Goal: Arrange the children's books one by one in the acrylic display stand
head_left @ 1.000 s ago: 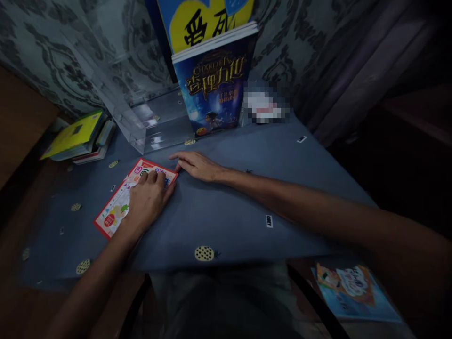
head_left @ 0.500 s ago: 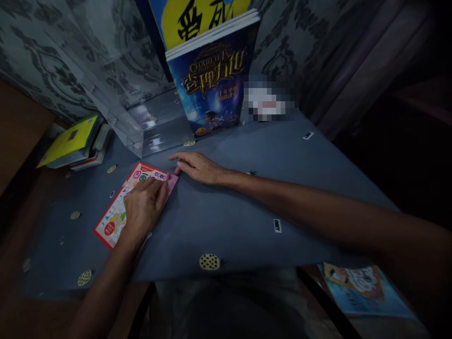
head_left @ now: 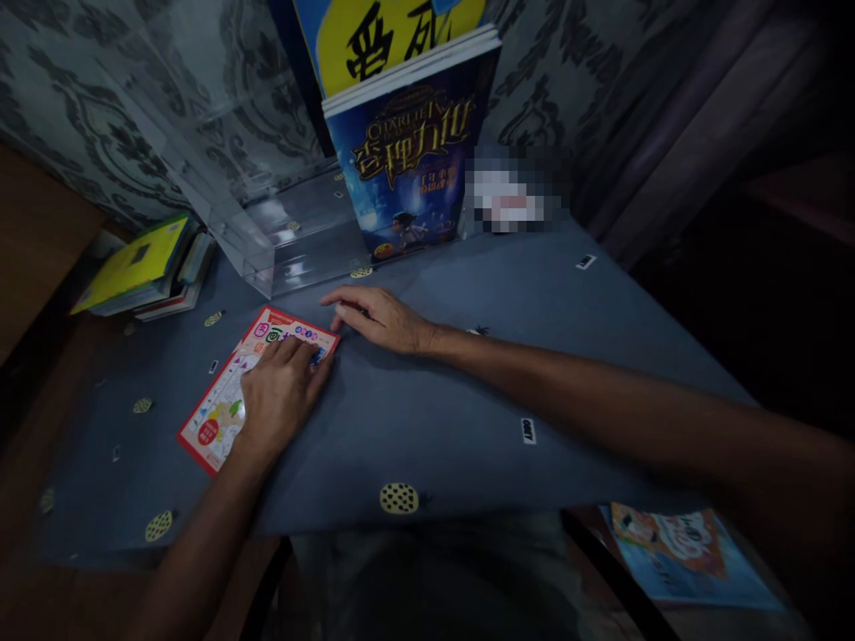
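Note:
A thin booklet (head_left: 217, 414) with a red-bordered, brightly printed cover lies shut on the table, to the left of centre. My left hand (head_left: 280, 387) rests palm down on its cover, fingers stretched across the right part and hiding some of the print. Just off the booklet's upper right corner is my right hand (head_left: 380, 316), its index finger extended and the thumb side close to that corner. Whether it touches the corner I cannot tell. Nothing shows in the fingers of either hand.
Behind stands a clear acrylic rack (head_left: 260, 267) holding upright books, with a dark blue book (head_left: 407, 178) in front. A book stack (head_left: 143, 267) lies at the left. Below the table's right front edge is a blue picture book (head_left: 695, 552). A patterned cloth (head_left: 434, 436) covers the table.
The booklet's cover has come down flat, and the pink page that showed at its right edge is covered. My left hand has shifted slightly right; my right hand stays almost in place.

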Demonstrator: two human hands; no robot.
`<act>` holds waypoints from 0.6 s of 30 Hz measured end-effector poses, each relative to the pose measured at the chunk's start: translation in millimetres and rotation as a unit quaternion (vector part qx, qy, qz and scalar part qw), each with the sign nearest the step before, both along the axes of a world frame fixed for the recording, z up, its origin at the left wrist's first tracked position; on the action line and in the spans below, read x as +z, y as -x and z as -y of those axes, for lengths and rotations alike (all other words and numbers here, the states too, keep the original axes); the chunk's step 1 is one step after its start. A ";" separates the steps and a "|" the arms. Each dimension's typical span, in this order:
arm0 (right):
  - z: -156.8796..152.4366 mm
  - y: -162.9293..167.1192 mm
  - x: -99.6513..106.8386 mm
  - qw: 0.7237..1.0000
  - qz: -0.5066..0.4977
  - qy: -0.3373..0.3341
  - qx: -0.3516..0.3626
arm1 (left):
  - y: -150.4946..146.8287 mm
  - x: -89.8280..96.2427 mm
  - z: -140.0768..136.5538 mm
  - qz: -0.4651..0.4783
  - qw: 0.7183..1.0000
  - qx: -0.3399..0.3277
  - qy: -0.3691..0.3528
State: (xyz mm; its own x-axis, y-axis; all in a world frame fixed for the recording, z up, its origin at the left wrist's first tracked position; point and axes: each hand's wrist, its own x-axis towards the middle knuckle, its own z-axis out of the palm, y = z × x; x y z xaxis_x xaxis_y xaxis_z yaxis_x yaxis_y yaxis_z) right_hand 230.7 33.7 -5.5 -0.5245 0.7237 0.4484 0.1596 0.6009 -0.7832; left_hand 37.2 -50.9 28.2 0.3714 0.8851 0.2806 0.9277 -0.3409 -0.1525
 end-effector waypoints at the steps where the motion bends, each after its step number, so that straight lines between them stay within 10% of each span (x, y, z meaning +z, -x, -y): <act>1: 1.3 0.2 0.1 0.999 0.022 -0.024 0.007 | 0.2 -0.9 -0.2 0.004 1.000 -0.002 0.002; 10: 14.8 1.1 -0.6 0.953 0.179 -0.243 0.029 | 44.3 8.2 2.4 0.145 0.980 -0.070 0.113; 18: 13.2 8.1 1.5 0.894 0.260 -0.363 0.031 | 135.0 -18.5 48.9 0.155 0.983 0.076 0.064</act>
